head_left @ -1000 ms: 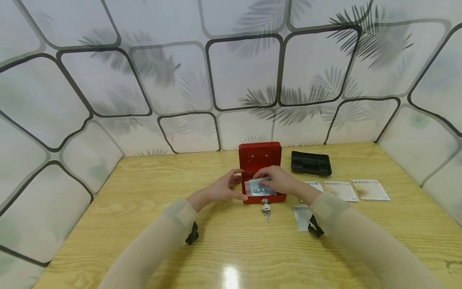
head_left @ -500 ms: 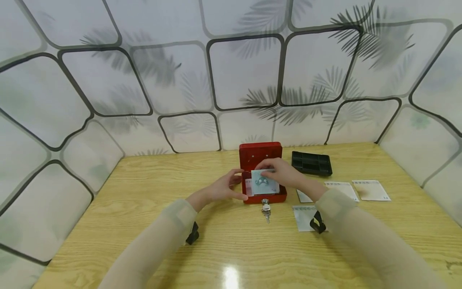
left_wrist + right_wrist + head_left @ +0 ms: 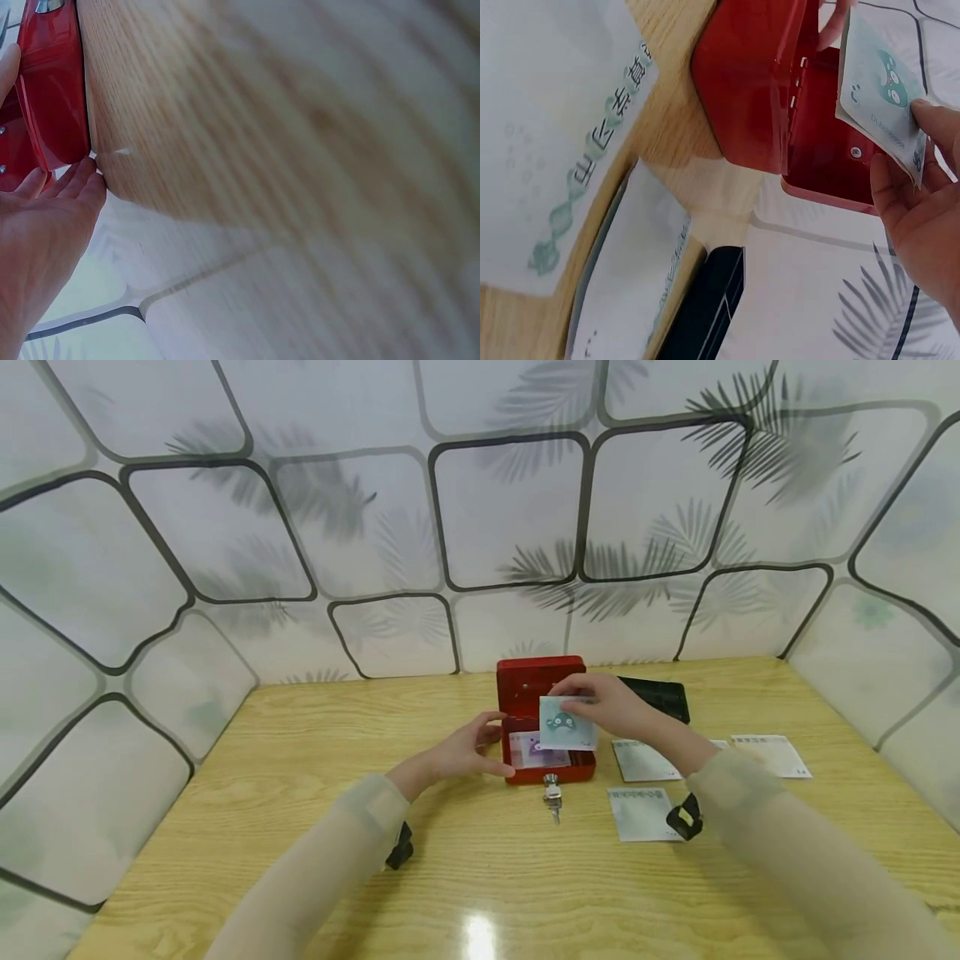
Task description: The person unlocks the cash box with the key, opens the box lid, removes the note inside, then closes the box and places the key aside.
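A red metal cash box (image 3: 517,777) stands with its lid (image 3: 520,693) raised and keys (image 3: 554,806) hanging in its front lock. My left hand (image 3: 467,750) holds the box's left side, the thumb by the front corner and the fingers (image 3: 79,180) low against its wall. Over the box, my right hand (image 3: 611,703) pinches a pale green square packet (image 3: 874,86) with a cartoon face, thumb on the printed side and fingers behind. Inside the box lies a purple packet (image 3: 538,756) with a pinkish one at its left.
A black compartment tray (image 3: 663,697) lies right of the box, partly behind my right hand. Square packets rest on the wooden table: one nearest me (image 3: 641,814), one behind it (image 3: 643,764), one at far right (image 3: 772,756), another mostly hidden by my arm. A patterned wall rises behind.
My right hand has lifted the green packet up and to the right out of the box, uncovering the purple packet. My left hand has stayed at the box.
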Available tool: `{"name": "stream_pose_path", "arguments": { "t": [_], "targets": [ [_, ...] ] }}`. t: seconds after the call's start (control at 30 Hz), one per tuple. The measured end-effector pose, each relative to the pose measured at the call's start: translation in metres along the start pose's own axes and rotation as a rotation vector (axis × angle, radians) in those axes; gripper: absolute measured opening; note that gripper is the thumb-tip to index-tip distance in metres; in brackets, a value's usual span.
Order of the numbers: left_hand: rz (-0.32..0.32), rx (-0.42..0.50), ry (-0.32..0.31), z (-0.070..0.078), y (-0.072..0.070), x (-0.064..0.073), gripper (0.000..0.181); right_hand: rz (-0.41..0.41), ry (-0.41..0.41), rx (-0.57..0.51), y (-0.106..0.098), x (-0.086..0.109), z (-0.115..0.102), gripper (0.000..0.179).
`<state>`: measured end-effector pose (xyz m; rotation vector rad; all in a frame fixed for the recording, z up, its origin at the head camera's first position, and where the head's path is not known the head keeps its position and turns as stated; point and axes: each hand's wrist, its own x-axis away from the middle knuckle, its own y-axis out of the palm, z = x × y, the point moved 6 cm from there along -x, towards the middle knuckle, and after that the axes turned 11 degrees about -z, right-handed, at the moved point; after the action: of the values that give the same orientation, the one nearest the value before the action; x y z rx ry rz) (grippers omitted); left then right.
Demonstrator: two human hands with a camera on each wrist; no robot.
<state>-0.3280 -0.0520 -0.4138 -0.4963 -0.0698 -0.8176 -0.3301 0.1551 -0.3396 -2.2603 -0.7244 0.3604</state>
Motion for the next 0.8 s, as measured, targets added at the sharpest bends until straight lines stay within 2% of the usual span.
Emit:
{"name": "stream_pose_path", "arguments": {
  "t": [0.23,0.43,0.6,0.8],
  "targets": [
    [0.002,-0.009,0.006,0.002,0.001,0.001,0.084,-0.001,0.014,0.020,-0.013,0.023,0.004,0.019],
    [0.001,-0.011,0.000,0.001,0.000,0.000,0.085,-0.007,0.010,0.042,-0.025,0.051,0.010,0.020],
    [0.002,-0.005,0.007,-0.002,-0.001,-0.001,0.084,-0.036,0.028,0.083,-0.032,0.076,0.019,0.020],
    [0.000,-0.005,0.015,-0.003,0.000,-0.002,0.084,-0.042,0.037,0.080,-0.037,0.101,0.034,0.020]
  ]
}}
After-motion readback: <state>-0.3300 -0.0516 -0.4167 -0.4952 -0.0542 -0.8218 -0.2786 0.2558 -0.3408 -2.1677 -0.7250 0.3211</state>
